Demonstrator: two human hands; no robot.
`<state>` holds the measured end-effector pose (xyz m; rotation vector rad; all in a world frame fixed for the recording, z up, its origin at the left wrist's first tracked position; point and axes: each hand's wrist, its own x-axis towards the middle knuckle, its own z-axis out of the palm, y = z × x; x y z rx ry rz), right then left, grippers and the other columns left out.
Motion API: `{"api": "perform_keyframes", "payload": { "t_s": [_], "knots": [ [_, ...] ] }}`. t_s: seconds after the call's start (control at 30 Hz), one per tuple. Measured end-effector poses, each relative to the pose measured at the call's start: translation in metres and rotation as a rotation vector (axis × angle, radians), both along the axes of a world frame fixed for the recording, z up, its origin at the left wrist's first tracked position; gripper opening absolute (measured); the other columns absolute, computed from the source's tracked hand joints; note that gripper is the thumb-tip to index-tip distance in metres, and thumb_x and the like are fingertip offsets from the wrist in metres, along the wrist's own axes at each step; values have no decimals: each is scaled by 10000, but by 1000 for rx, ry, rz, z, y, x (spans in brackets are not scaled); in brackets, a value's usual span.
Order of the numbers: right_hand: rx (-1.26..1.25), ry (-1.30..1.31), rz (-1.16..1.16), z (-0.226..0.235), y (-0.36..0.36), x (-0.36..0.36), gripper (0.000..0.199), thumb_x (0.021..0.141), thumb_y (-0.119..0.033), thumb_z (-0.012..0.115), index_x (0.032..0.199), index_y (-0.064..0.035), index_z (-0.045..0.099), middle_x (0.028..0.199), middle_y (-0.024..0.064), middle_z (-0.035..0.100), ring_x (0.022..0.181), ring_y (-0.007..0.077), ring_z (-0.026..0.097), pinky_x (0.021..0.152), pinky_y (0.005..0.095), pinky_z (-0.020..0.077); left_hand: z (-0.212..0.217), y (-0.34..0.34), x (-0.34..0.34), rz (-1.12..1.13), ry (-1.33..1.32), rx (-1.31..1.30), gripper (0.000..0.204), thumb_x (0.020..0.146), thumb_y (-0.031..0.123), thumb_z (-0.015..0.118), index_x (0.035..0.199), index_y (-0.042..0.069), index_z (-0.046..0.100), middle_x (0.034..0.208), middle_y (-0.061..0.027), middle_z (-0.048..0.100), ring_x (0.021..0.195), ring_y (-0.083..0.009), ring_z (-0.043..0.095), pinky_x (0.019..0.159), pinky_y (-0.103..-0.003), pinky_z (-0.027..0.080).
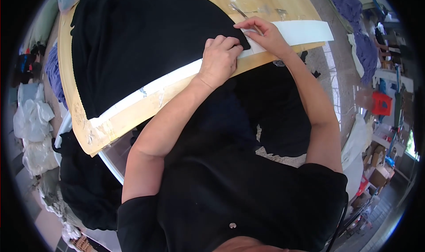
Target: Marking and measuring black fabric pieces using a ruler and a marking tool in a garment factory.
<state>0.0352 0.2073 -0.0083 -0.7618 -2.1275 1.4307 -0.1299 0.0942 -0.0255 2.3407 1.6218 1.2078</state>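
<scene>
A large piece of black knit fabric (150, 35) lies spread over a yellowish wooden board (128, 115). Its near edge runs along a long white strip (305, 32). My left hand (220, 57) rests at the fabric's right end, its fingers curled and pressed onto the cloth edge. Just to the right, my right hand (268, 36) has a slim, pointed tool (240, 11) between its fingers, its tip directed away from me. Thumb and fingertips of that hand are close to the fabric's corner; whether they touch it is hard to make out. The tool's exact kind does not show.
Clear tape patches (104, 130) mark the board's near left corner. More black cloth (88, 181) hangs in a white-rimmed tub at lower left. Bagged goods (37, 115) stand along the left. On the right are purple cloth heaps (365, 53) and a red container (381, 103).
</scene>
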Motion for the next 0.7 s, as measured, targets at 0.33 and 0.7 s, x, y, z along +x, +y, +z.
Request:
{"api": "perform_keyframes", "payload": {
  "t_s": [0.33,0.7],
  "knots": [
    [12,85,-13,-2,5,-8,230,915,-37,498,1133,-15,567,1081,51,622,1041,126,562,916,258,419,9,3,-1,-5,143,9,203,661,77,606,862,76,635,953,-24,586,870,-213,522,762,-352,387],
    [476,200,-691,57,170,-96,266,877,-281,589,1023,-62,626,797,71,661,701,151,620,632,296,475,26,-29,25,46,360,-139,419,792,249,589,1084,-50,566,1167,-188,512,1089,-330,449,953,-512,303]
  ]
}}
